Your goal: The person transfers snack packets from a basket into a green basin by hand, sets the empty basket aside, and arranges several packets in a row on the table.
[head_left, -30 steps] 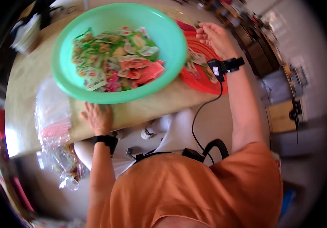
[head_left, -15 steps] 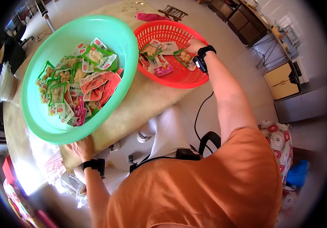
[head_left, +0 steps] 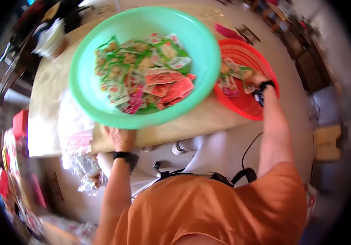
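A large mint-green basin on the table holds a pile of small snack packets, some clear with green edges, others red or magenta. My left hand rests at the table edge just below the basin's rim, thumb apart, its fingertips partly hidden by the rim. Inside the red plastic basket to the right, my right hand is closed on the edge of a green-edged snack packet; motion blur softens the fingers. Several other packets lie around it, one with a magenta end.
Clear plastic wrapping lies over the table's left front. A bagged tub stands at the far left. Pink cloth lies behind the basket. A cardboard-coloured box is on the right.
My view has turned left, so basin and basket appear further right. My right hand stays in the basket beside the green-edged packet, slightly lower. My left hand remains by the basin's rim.
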Available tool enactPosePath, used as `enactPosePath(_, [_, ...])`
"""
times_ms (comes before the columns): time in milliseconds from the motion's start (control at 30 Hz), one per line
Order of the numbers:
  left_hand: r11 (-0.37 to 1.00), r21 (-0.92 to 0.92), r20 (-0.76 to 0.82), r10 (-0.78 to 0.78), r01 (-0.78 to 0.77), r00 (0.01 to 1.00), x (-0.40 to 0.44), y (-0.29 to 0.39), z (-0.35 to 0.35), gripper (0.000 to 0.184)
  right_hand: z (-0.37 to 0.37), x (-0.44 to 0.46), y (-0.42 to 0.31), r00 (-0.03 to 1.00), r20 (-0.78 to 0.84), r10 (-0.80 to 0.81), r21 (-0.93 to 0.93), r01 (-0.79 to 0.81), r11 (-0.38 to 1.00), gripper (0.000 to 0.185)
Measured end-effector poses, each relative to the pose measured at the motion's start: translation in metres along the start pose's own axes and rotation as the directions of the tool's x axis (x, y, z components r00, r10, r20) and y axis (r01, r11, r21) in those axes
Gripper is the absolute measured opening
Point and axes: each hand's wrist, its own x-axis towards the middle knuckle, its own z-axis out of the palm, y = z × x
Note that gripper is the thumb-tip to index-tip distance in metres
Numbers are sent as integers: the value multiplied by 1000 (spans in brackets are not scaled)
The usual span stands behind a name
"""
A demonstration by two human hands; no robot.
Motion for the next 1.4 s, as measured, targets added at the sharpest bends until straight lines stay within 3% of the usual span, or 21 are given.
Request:
enactPosePath(67, [991,-119,-15,-56,54,998,1,2,-3,22,-12,19,3,992,52,-115,425,82,901,42])
enactPosePath(100, [964,-214,101,-137,156,985,5,8,-17,25,-19,3,-18,975,57,-214,600,137,788,44])
enactPosePath(167, [949,-237,82,-191,206,978,7,17,-35,28,-24,-1,-49,953,4,-301,662,223,715,41])
enactPosePath(233, [933,-265,65,-236,244,970,9,16,-39,33,-27,-42,-118,934,61,-352,684,218,696,41])
enactPosePath(333, [913,-286,246,-225,292,943,11,11,-40,47,-13,-60,-187,857,151,-493,723,244,646,39])
enactPosePath(433, [917,-291,175,-228,272,958,9,11,-38,48,22,-54,-250,774,132,-619,735,342,585,42])
enactPosePath(500, [914,-311,170,-216,260,962,8,10,-41,48,41,-84,-298,601,143,-786,804,392,447,47])
enactPosePath(633, [911,-324,155,-217,257,964,9,10,-42,47,60,-99,-320,669,24,-743,817,416,400,51])
enactPosePath(700, [915,-318,138,-217,250,966,9,10,-39,46,51,-103,-309,648,78,-758,735,476,483,55])
enactPosePath(800, [958,-232,17,-172,171,985,6,9,-30,43,21,-93,-263,702,126,-701,599,509,618,50])
enactPosePath(967, [961,-193,111,-179,198,978,8,21,-43,39,-28,-71,-162,843,-10,-538,592,439,676,37])
enactPosePath(1000, [964,-198,106,-158,176,982,9,22,-46,39,-36,-60,-140,886,-38,-463,533,410,740,36])
enactPosePath(1067, [979,-93,258,-153,182,954,10,23,-49,42,-37,-38,-104,935,-127,-333,464,352,813,28])
enactPosePath(1100, [982,-90,254,-137,165,957,11,25,-53,42,-35,-30,-90,937,-137,-322,473,348,810,28])
enactPosePath(1167, [975,-76,353,-169,208,920,13,30,-57,44,-28,-13,-71,950,-153,-273,289,307,907,27])
enactPosePath(1200, [981,-87,273,-141,171,952,11,31,-54,45,-21,-5,-63,878,-207,-431,91,456,885,33])
enactPosePath(1233, [983,-81,268,-136,162,954,9,30,-49,45,-15,3,-62,865,-123,-487,-116,475,872,37])
enactPosePath(1300, [988,-63,230,-125,142,965,9,28,-42,43,5,21,-59,844,-81,-530,-343,475,810,41])
enactPosePath(1367, [991,-59,254,-98,116,962,11,31,-48,43,21,12,-68,868,-4,-496,-448,442,777,42])
enactPosePath(1400, [994,-26,290,-93,105,953,11,30,-44,42,35,35,-63,840,94,-535,-543,493,679,48])
